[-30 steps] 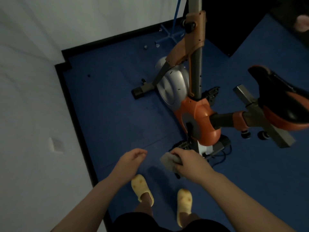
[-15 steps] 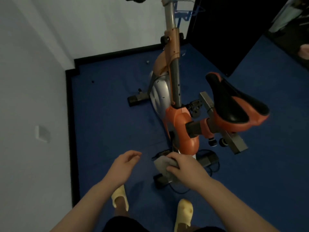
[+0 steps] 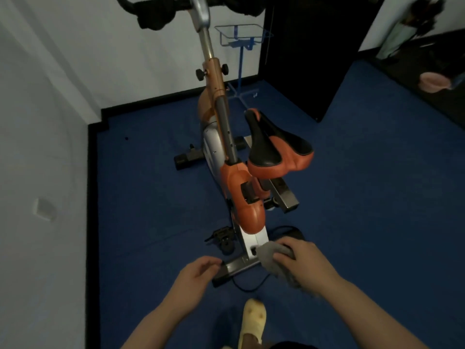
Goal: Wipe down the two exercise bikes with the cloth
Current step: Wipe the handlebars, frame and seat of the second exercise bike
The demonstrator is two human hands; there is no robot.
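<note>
An orange and silver exercise bike [image 3: 234, 177] is seen standing on the blue floor [image 3: 364, 197], its handlebars [image 3: 161, 13] at the far edge of the view and its rear stabiliser bar [image 3: 236, 267] nearest the person. Only this one bike is visible; the second cannot be located from this view. A grey cloth [image 3: 273, 259] is bunched in the right hand [image 3: 305, 265], whose fingers are curled round it, and the cloth is held low, over the near end of the frame where the white lower post [image 3: 254, 239] meets the stabiliser bar. Whether the cloth is actually pressed against the metal there cannot be told. It is judged that the cloth is kept gathered into a pad so that it can be pushed along the narrow bars without trailing on the floor or catching the black cable [image 3: 247, 285] looped beside the base. The left hand [image 3: 195, 274] is held just left of the stabiliser bar with its fingers loosely curled and nothing in them; it appears kept free for balance or for steadying the frame. The black and orange saddle [image 3: 276, 149] is set to the right of the seat post, and a pedal [image 3: 224, 239] hangs on the left, near the floor. A yellow slipper [image 3: 253, 321] is planted just near of the bar.
</note>
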